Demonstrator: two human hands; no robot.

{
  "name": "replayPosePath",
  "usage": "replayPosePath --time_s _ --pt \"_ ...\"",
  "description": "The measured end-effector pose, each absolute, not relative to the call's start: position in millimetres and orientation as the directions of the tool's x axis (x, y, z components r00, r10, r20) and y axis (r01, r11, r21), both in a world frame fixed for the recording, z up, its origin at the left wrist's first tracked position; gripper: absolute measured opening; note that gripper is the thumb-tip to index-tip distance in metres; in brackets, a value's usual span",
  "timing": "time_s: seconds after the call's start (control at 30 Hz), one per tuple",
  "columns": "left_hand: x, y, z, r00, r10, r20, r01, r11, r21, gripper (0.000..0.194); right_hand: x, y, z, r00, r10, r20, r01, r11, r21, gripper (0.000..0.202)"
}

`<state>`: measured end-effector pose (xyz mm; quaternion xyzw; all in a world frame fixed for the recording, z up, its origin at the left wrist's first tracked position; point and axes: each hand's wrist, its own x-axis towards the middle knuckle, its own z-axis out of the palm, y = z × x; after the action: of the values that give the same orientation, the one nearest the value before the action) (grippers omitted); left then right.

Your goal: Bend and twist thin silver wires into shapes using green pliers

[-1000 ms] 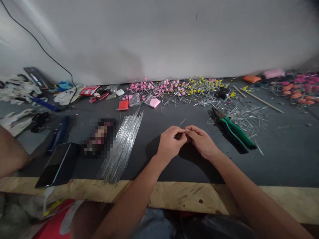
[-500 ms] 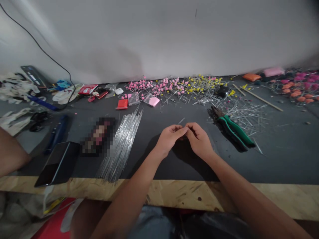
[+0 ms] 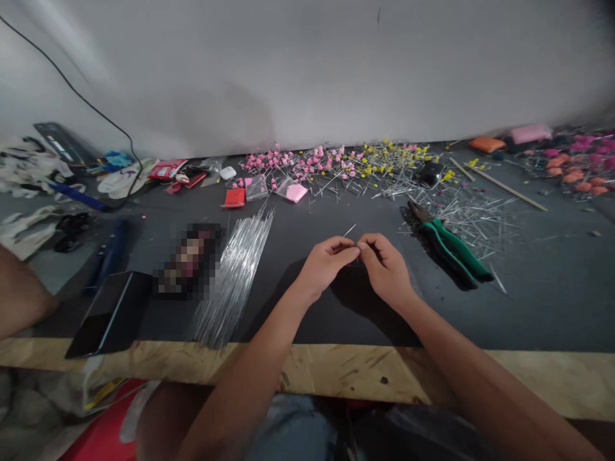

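Note:
My left hand (image 3: 331,261) and my right hand (image 3: 384,267) meet above the dark tabletop, fingertips pinched together. A short silver wire (image 3: 350,230) sticks up out of my left fingers, angled to the upper right. What lies between the right thumb and forefinger is too small to make out. Right of my hands rest pliers (image 3: 451,248) with green handles, jaws toward the wall. A bundle of straight silver wires (image 3: 235,275) lies to the left of my left forearm.
Along the wall lie many wire stems with pink tips (image 3: 307,161) and yellow tips (image 3: 394,157). Cut wires (image 3: 480,221) are scattered behind the pliers. A phone (image 3: 108,314) leans near the wooden table edge (image 3: 336,371). Another person's arm (image 3: 22,288) reaches in at far left.
My fingertips have drawn slightly apart, and the right thumb has shifted a little. The wire still points up from my left hand. The view has moved slightly.

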<state>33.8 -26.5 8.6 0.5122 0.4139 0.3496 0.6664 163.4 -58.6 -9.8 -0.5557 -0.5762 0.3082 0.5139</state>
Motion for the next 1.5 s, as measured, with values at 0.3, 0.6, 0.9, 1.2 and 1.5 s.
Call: replayPosePath --time_s 0.3,0.6,0.9,1.2,1.5 --pt "31.8 -26.4 3.9 0.367 0.921 -0.131 0.057 0.118 0.991 0.016 163.1 -59.1 -10.6 0.171 0.960 0.221 0.326 0.157 -0.932 0.013" --pt "28.3 -26.7 10.0 0.335 0.940 -0.069 0.258 -0.022 0.966 0.015 160.9 -58.9 -8.0 0.172 0.970 0.173 0.265 0.124 -0.956 0.014" --pt "28.1 -28.0 10.1 0.394 0.885 0.249 0.566 -0.447 0.692 0.013 162.7 -55.0 -9.0 0.123 0.991 0.061 0.097 0.049 -0.994 0.017" --pt "28.4 -29.1 11.0 0.353 0.926 0.132 0.448 -0.291 0.845 0.019 162.4 -52.2 -15.4 0.168 0.984 0.058 0.025 0.055 -0.998 0.018" --pt "29.7 -28.3 7.9 0.270 0.960 -0.077 0.216 0.017 0.976 0.022 163.3 -51.9 -13.8 0.188 0.979 0.080 0.021 0.077 -0.997 0.019"
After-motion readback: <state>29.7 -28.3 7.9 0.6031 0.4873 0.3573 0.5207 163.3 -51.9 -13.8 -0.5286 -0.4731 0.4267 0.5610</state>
